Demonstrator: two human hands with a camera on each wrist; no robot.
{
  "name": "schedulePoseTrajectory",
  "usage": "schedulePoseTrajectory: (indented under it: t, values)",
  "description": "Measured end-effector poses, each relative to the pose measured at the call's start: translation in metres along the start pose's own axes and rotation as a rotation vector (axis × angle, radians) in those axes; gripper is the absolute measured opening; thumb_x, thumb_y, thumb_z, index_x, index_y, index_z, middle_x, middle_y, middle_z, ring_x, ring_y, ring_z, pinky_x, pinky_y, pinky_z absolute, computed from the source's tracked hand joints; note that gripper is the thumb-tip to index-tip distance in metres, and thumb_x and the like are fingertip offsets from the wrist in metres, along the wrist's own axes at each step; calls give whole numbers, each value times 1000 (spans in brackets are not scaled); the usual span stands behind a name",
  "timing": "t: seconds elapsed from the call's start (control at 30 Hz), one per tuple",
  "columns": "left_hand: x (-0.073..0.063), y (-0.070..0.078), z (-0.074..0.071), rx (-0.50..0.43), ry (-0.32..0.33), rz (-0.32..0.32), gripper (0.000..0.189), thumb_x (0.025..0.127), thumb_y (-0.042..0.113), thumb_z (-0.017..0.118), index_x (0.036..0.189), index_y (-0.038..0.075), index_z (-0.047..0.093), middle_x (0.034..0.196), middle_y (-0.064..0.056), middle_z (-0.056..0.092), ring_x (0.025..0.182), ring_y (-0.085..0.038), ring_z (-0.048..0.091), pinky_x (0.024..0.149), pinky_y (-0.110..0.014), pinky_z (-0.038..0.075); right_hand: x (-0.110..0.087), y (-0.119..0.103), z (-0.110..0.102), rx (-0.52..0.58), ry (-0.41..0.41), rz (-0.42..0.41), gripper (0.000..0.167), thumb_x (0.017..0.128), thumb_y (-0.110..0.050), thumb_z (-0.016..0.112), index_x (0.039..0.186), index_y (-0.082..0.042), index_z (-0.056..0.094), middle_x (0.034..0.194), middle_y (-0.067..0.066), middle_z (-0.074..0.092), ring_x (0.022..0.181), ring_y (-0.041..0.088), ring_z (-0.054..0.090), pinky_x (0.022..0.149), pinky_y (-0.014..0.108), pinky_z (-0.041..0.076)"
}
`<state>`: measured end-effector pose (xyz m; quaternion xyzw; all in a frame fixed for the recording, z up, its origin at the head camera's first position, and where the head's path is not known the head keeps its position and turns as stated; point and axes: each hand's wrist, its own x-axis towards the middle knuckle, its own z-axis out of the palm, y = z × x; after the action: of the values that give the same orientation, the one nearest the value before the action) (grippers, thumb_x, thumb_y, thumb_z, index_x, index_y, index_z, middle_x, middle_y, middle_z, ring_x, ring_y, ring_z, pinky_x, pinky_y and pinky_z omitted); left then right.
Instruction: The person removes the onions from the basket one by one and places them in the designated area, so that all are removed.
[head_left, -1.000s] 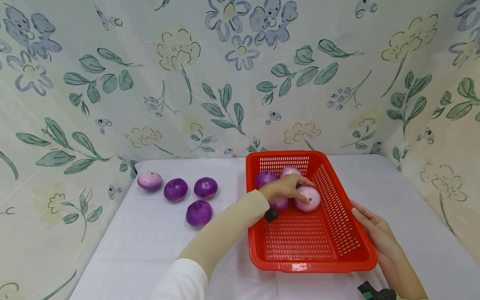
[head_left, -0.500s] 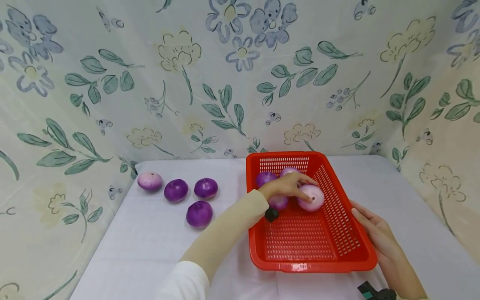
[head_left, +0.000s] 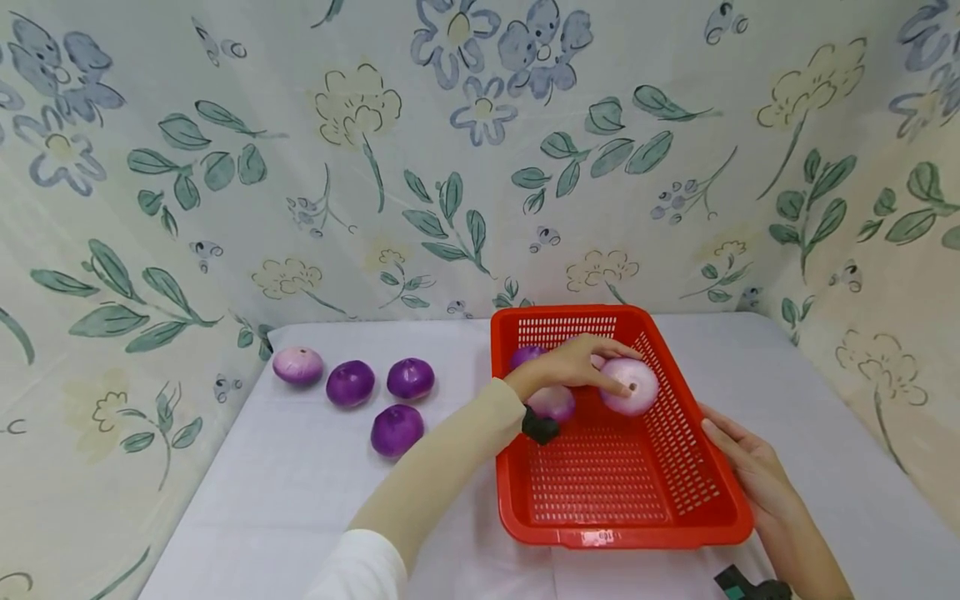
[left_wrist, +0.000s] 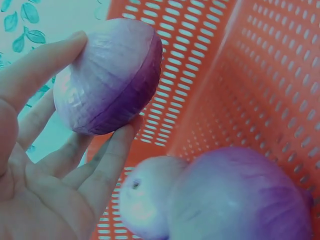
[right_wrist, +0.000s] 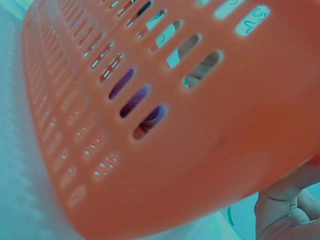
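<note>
My left hand (head_left: pixel 573 364) reaches into the red basket (head_left: pixel 622 537) and grips a purple onion (head_left: pixel 639 400) by thumb and fingers. In the left wrist view this onion (left_wrist: pixel 112 80) is lifted above the others, pale on one side and dark purple on the other. Beneath the hand lie more onions, among them a pale purple one (head_left: pixel 552 405) and a darker one (head_left: pixel 527 357), partly hidden by the arm. My right hand (head_left: pixel 761 479) holds the basket's right side; in the right wrist view its thumb (right_wrist: pixel 285 192) bends at the rim.
Several onions (head_left: pixel 397 430) sit on the white-covered table (head_left: pixel 285 517) left of the basket, the leftmost one (head_left: pixel 297 366) paler. A flowered cloth (head_left: pixel 450 208) hangs behind and at the sides.
My left hand has moved slightly right and up with the onion, away from the other onions. My right hand and the basket stay in place.
</note>
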<state>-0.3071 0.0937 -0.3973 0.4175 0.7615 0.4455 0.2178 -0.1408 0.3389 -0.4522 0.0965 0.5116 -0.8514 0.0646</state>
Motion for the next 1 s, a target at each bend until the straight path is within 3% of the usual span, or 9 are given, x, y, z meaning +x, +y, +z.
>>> schedulePoseTrajectory:
  t: [0.37, 0.63, 0.83, 1.0]
  values:
    - [-28, 22, -10, -105, 68, 36, 50, 85, 23, 81, 133, 21, 66, 122, 16, 65, 108, -7, 55, 85, -22, 53, 0, -1, 1, -9, 19, 14, 28, 104, -18, 53, 112, -34, 75, 113, -9, 72, 97, 12, 69, 83, 32, 58]
    - [-50, 36, -15, -111, 94, 55, 49, 84, 23, 82, 131, 23, 67, 122, 17, 63, 108, -8, 56, 85, -22, 54, -1, -2, 2, -5, 26, 32, 27, 104, -19, 53, 111, -34, 75, 111, -9, 72, 97, 12, 69, 83, 32, 58]
    - [-65, 38, -13, -111, 111, 31, 50, 83, 24, 83, 131, 25, 68, 119, 18, 63, 105, -11, 60, 80, -24, 56, -1, -2, 2, -7, 16, 29, 26, 104, -20, 55, 112, -34, 74, 112, -9, 72, 99, 12, 68, 84, 32, 57]
    - [-78, 36, -13, -92, 131, 67, 50, 82, 22, 84, 129, 23, 69, 122, 17, 62, 106, -9, 58, 80, -24, 56, -1, -2, 3, 2, -2, 16, 25, 104, -19, 55, 114, -32, 74, 113, -8, 71, 100, 12, 68, 85, 33, 57]
